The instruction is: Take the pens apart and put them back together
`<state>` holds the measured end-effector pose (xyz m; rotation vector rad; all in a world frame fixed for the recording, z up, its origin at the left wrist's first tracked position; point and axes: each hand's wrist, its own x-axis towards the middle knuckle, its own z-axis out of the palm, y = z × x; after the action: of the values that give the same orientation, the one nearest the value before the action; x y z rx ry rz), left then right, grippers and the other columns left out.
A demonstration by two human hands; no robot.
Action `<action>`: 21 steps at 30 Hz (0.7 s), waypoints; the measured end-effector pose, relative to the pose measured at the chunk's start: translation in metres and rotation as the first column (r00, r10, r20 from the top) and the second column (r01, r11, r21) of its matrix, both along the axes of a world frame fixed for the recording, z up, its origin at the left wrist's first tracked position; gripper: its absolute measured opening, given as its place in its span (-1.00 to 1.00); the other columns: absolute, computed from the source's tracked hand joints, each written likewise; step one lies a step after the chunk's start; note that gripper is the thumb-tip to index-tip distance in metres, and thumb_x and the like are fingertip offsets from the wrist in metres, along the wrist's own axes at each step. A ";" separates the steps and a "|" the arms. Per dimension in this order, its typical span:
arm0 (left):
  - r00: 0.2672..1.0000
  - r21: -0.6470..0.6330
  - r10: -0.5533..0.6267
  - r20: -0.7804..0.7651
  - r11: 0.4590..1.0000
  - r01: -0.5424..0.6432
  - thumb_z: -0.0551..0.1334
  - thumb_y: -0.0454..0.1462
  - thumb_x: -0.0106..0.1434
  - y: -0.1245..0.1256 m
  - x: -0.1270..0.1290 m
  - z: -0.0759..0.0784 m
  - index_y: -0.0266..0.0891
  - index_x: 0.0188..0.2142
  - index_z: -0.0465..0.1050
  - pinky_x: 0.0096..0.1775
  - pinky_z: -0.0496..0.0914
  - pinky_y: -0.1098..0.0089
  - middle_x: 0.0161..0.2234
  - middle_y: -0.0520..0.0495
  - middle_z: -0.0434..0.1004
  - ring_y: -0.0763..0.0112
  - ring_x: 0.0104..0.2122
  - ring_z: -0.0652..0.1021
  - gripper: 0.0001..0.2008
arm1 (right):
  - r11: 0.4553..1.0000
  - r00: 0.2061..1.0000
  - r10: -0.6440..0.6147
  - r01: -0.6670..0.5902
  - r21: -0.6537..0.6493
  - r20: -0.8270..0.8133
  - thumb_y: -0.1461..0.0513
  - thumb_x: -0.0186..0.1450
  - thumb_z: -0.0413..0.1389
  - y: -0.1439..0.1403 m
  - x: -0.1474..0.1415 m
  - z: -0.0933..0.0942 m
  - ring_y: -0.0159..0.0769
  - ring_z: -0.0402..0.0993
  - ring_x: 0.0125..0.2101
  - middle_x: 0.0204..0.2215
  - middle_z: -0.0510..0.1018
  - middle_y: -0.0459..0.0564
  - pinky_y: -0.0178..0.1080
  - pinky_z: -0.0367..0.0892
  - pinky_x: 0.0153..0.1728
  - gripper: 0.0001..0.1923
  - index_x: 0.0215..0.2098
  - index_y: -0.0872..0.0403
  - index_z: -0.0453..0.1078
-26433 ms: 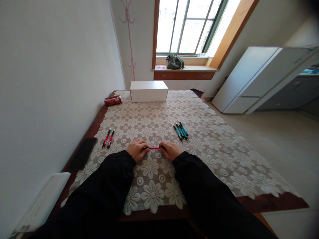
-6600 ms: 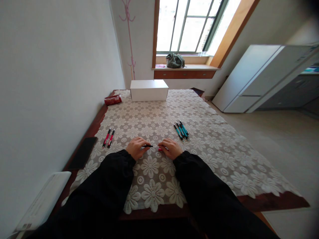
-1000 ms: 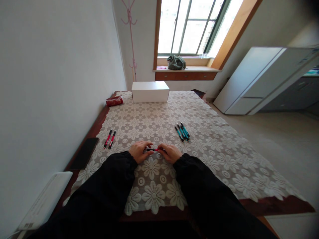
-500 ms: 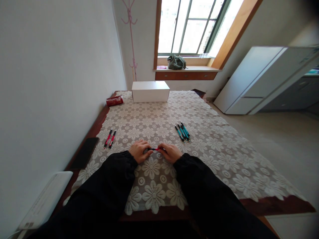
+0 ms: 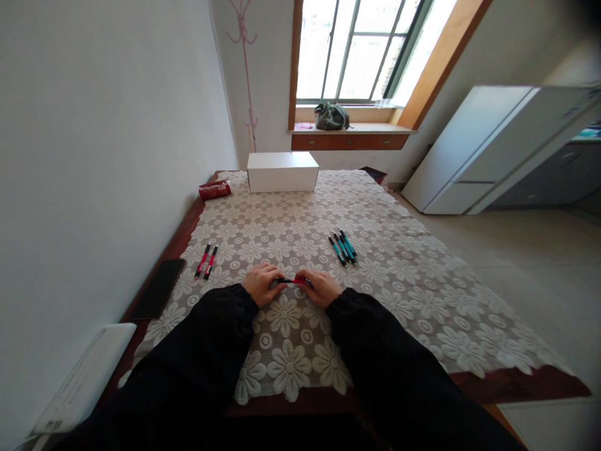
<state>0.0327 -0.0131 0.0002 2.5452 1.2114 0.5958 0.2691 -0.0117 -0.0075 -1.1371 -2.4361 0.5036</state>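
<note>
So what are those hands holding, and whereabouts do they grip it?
A red pen, held level between both hands: the left hand pinches its dark end, the right hand its other end. The red middle shows between them.

On the worktop (image 5: 404,294), a pen (image 5: 291,281) lies crosswise between the left hand (image 5: 261,284) and the right hand (image 5: 320,287). Two pens (image 5: 206,261) lie at ten o'clock from the hands, a cluster of pens (image 5: 342,247) at two o'clock. A box (image 5: 282,171) stands at twelve o'clock, a packet (image 5: 213,190) just left of it, a phone (image 5: 157,297) at the left edge.
</note>
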 end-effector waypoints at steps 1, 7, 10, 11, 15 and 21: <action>1.000 0.001 -0.001 0.000 1.000 0.001 0.18 -0.10 0.31 0.000 0.000 0.000 -0.15 -0.22 0.50 -0.08 0.35 0.24 -0.18 -0.08 0.53 0.25 -0.15 0.48 -0.78 | 1.000 1.000 0.001 -0.001 0.004 0.002 0.20 0.36 0.05 0.000 0.000 0.000 -0.28 0.49 -0.28 -0.28 0.57 -0.04 -0.31 0.26 -0.28 -0.86 -0.12 0.02 0.35; 1.000 0.004 -0.005 0.003 1.000 0.005 0.19 -0.10 0.31 0.001 0.000 -0.002 -0.14 -0.21 0.50 -0.07 0.35 0.24 -0.18 -0.07 0.54 0.25 -0.15 0.49 -0.79 | 0.999 1.000 0.016 -0.016 0.031 0.011 0.19 0.39 0.01 0.001 0.000 -0.001 -0.28 0.49 -0.25 -0.24 0.57 -0.03 -0.31 0.27 -0.26 -0.84 -0.12 0.01 0.39; 1.000 0.004 -0.003 0.002 1.000 0.003 0.19 -0.09 0.31 0.001 0.000 -0.003 -0.14 -0.20 0.50 -0.08 0.35 0.25 -0.17 -0.07 0.54 0.25 -0.15 0.49 -0.78 | 0.999 1.000 0.020 -0.020 0.045 0.016 0.19 0.40 0.00 0.001 0.000 -0.001 -0.28 0.49 -0.26 -0.24 0.56 -0.03 -0.31 0.27 -0.27 -0.83 -0.13 0.01 0.40; 1.000 0.002 -0.003 0.003 1.000 0.003 0.19 -0.10 0.31 0.001 0.000 -0.003 -0.15 -0.21 0.50 -0.08 0.35 0.25 -0.17 -0.07 0.54 0.26 -0.15 0.49 -0.78 | 0.999 1.000 0.021 -0.021 0.048 0.020 0.19 0.40 -0.01 0.001 0.000 0.000 -0.29 0.49 -0.26 -0.24 0.56 -0.03 -0.31 0.27 -0.27 -0.83 -0.13 0.01 0.40; 1.000 -0.001 0.001 0.005 1.000 -0.001 0.19 -0.10 0.31 0.001 0.000 -0.002 -0.14 -0.21 0.50 -0.08 0.35 0.25 -0.17 -0.07 0.54 0.26 -0.15 0.49 -0.78 | 0.999 0.999 0.021 -0.023 0.049 0.031 0.18 0.42 -0.03 0.001 0.000 0.001 -0.29 0.49 -0.26 -0.24 0.56 -0.04 -0.31 0.27 -0.27 -0.80 -0.13 0.01 0.41; 1.000 -0.002 -0.004 0.002 1.000 0.004 0.11 -0.05 0.35 0.000 0.000 0.000 -0.14 -0.19 0.51 -0.09 0.35 0.25 -0.18 -0.08 0.54 0.26 -0.15 0.49 -0.71 | 0.999 0.999 0.010 -0.012 0.042 0.044 0.18 0.42 -0.02 0.001 0.000 0.000 -0.29 0.49 -0.26 -0.22 0.57 -0.03 -0.31 0.27 -0.27 -0.80 -0.11 0.00 0.42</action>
<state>0.0327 -0.0130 0.0005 2.5445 1.2051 0.5961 0.2694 -0.0103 -0.0080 -1.1288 -2.4796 0.4334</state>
